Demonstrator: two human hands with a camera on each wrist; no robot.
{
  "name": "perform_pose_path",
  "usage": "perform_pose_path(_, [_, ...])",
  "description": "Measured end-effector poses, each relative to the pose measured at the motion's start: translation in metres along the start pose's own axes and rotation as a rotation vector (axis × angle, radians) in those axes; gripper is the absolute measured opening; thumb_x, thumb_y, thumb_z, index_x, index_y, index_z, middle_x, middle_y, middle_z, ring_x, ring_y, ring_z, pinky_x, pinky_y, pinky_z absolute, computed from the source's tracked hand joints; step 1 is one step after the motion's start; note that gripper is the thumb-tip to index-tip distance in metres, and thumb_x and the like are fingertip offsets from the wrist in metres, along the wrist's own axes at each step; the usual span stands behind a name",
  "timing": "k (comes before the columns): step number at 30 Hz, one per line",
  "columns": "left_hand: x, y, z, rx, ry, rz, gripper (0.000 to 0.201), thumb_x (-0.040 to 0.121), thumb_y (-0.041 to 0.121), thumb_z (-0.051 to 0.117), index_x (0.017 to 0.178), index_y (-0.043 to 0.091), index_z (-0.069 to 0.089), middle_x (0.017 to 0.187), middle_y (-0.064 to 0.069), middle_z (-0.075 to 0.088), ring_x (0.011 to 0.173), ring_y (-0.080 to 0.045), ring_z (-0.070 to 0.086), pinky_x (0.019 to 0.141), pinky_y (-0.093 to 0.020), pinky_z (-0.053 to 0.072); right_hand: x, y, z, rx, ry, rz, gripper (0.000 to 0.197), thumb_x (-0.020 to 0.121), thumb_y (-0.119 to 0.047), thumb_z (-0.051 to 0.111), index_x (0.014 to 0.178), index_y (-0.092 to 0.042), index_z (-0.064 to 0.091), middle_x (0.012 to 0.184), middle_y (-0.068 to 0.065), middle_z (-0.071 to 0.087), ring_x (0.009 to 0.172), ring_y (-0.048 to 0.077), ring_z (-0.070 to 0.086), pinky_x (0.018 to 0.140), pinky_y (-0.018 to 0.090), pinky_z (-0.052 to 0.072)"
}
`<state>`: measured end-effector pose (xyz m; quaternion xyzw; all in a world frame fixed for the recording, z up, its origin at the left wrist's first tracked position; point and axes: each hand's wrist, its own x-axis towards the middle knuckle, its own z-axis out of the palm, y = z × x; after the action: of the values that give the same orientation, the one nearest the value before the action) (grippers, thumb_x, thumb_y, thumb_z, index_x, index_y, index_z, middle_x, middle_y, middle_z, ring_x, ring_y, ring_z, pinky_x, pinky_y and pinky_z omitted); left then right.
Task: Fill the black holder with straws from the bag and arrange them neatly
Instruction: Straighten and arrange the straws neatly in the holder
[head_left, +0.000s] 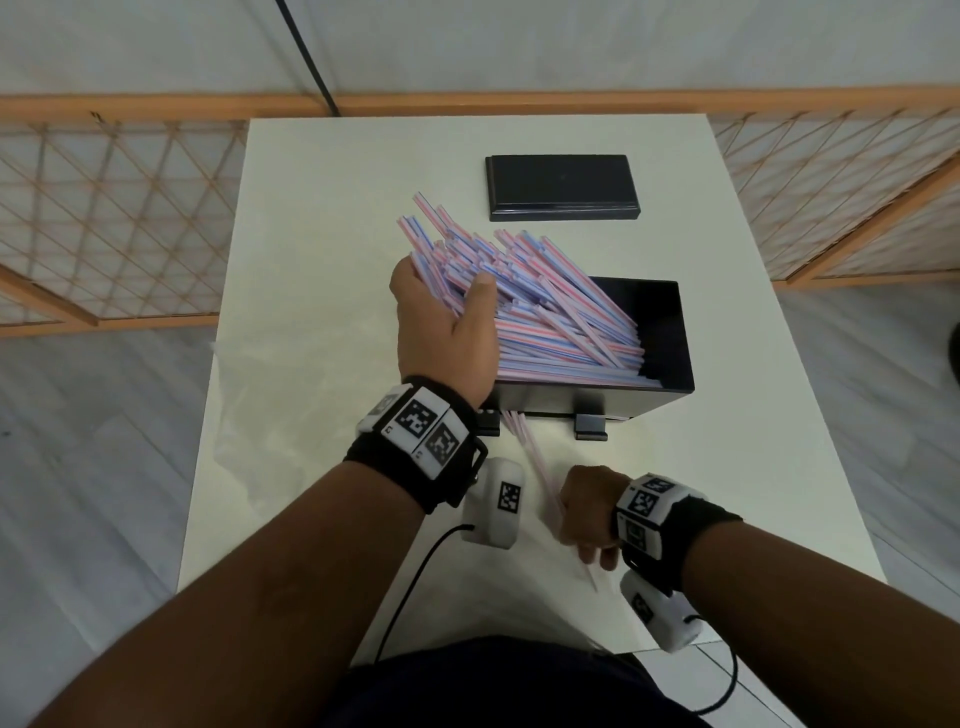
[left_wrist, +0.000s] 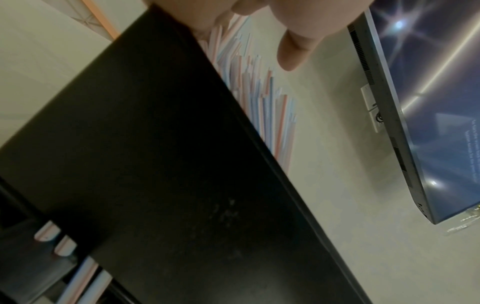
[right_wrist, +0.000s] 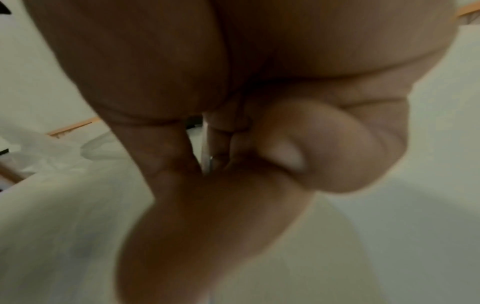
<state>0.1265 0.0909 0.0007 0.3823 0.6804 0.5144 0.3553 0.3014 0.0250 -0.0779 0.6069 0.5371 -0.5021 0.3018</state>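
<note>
A big bundle of pink, blue and white striped straws (head_left: 530, 296) slants out of the open black holder (head_left: 670, 343), its upper ends fanned toward the far left. My left hand (head_left: 447, 322) grips that bundle near its raised end, thumb over the top. In the left wrist view the holder's dark side (left_wrist: 155, 164) fills the frame, with straw ends (left_wrist: 270, 107) beyond it. A few loose straws (head_left: 535, 457) stick out under the holder's front edge. My right hand (head_left: 587, 514) pinches them near the table's front. The right wrist view shows one straw (right_wrist: 206, 152) between curled fingers.
The holder's black lid (head_left: 561, 184) lies flat at the far side of the white table (head_left: 322, 218). A clear plastic bag (head_left: 260, 415) lies crumpled at the left edge. Wooden lattice screens (head_left: 104, 208) flank the table. A cable (head_left: 410, 587) runs off the near edge.
</note>
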Motion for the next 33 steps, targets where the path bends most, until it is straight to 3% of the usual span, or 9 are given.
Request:
perform_pose_path(6, [0.0, 0.003, -0.001, -0.059, -0.007, -0.048, 0.036, 0.098, 0.027, 0.06, 0.128, 0.017, 0.043, 0.111, 0.009, 0.061, 0.09, 0.003, 0.06, 0.072, 0.002, 0.039, -0.018, -0.003, -0.01, -0.198, 0.052, -0.111, 0.011, 0.078, -0.016, 0.063, 0.078, -0.007, 0.068, 0.069, 0.007, 0.074, 0.053, 0.023, 0.07, 0.058, 0.032, 0.061])
perform_pose_path(9, [0.001, 0.009, -0.004, -0.161, 0.021, -0.122, 0.049, 0.099, 0.039, 0.055, 0.138, 0.014, 0.041, 0.116, 0.012, 0.059, 0.097, 0.003, 0.058, 0.081, -0.01, 0.04, -0.039, -0.01, -0.024, -0.331, 0.293, -0.325, 0.014, 0.081, -0.023, 0.061, 0.083, -0.013, 0.07, 0.074, 0.0, 0.069, 0.069, 0.021, 0.066, 0.072, 0.032, 0.058])
perform_pose_path(15, [0.003, 0.012, -0.012, -0.237, 0.055, -0.206, 0.053, 0.103, 0.04, 0.047, 0.149, 0.016, 0.033, 0.145, -0.002, 0.045, 0.112, -0.011, 0.046, 0.084, -0.015, 0.035, -0.128, -0.034, -0.069, 0.065, 0.814, -0.825, 0.011, 0.083, -0.022, 0.063, 0.074, -0.016, 0.065, 0.057, -0.002, 0.06, 0.052, 0.014, 0.054, 0.054, 0.024, 0.044])
perform_pose_path(19, [-0.002, 0.011, -0.009, -0.247, 0.046, -0.21, 0.053, 0.103, 0.038, 0.049, 0.148, 0.015, 0.033, 0.146, -0.002, 0.045, 0.11, -0.008, 0.045, 0.083, -0.014, 0.034, -0.145, -0.045, -0.107, -0.139, 1.107, -0.741, 0.008, 0.089, -0.023, 0.057, 0.083, -0.018, 0.061, 0.065, -0.002, 0.059, 0.063, 0.026, 0.055, 0.062, 0.033, 0.043])
perform_pose_path(24, [-0.004, 0.012, -0.008, -0.252, 0.036, -0.181, 0.053, 0.103, 0.037, 0.049, 0.148, 0.013, 0.033, 0.147, -0.005, 0.047, 0.116, -0.013, 0.049, 0.085, -0.014, 0.035, -0.106, -0.045, -0.106, -0.472, 0.911, -0.232, 0.022, 0.089, -0.035, 0.052, 0.103, -0.018, 0.047, 0.096, 0.009, 0.062, 0.079, 0.035, 0.058, 0.064, 0.035, 0.041])
perform_pose_path(26, [-0.003, 0.011, -0.008, -0.245, 0.023, -0.168, 0.058, 0.102, 0.043, 0.049, 0.149, 0.015, 0.033, 0.149, -0.004, 0.045, 0.118, -0.013, 0.048, 0.085, -0.011, 0.035, -0.108, -0.043, -0.096, -0.39, 1.018, -0.332, 0.026, 0.087, -0.035, 0.055, 0.106, -0.017, 0.052, 0.086, 0.006, 0.061, 0.076, 0.036, 0.061, 0.06, 0.033, 0.043])
perform_pose_path(29, [-0.003, 0.012, -0.006, -0.243, 0.011, -0.153, 0.078, 0.086, 0.059, 0.047, 0.148, 0.014, 0.032, 0.148, -0.008, 0.047, 0.129, -0.023, 0.049, 0.103, -0.028, 0.042, -0.109, -0.036, -0.063, -0.309, 1.093, -0.577, 0.017, 0.079, -0.034, 0.054, 0.074, -0.018, 0.056, 0.059, 0.003, 0.059, 0.056, 0.036, 0.059, 0.051, 0.034, 0.049])
perform_pose_path(31, [-0.005, 0.011, -0.005, -0.2, 0.01, -0.112, 0.077, 0.084, 0.06, 0.043, 0.145, 0.015, 0.036, 0.14, -0.007, 0.054, 0.124, -0.022, 0.054, 0.106, -0.036, 0.044, -0.09, -0.031, -0.042, -0.393, 0.859, -0.51, 0.028, 0.08, -0.04, 0.051, 0.072, -0.015, 0.062, 0.065, 0.005, 0.065, 0.066, 0.035, 0.064, 0.059, 0.039, 0.055])
perform_pose_path(33, [-0.007, 0.008, -0.004, -0.174, 0.0, -0.075, 0.068, 0.087, 0.058, 0.042, 0.141, 0.016, 0.039, 0.123, 0.007, 0.06, 0.106, -0.006, 0.061, 0.093, -0.023, 0.047, -0.059, -0.027, -0.032, -0.388, 0.607, -0.353, 0.034, 0.088, -0.045, 0.052, 0.094, -0.016, 0.069, 0.088, 0.007, 0.072, 0.091, 0.032, 0.066, 0.079, 0.04, 0.055])
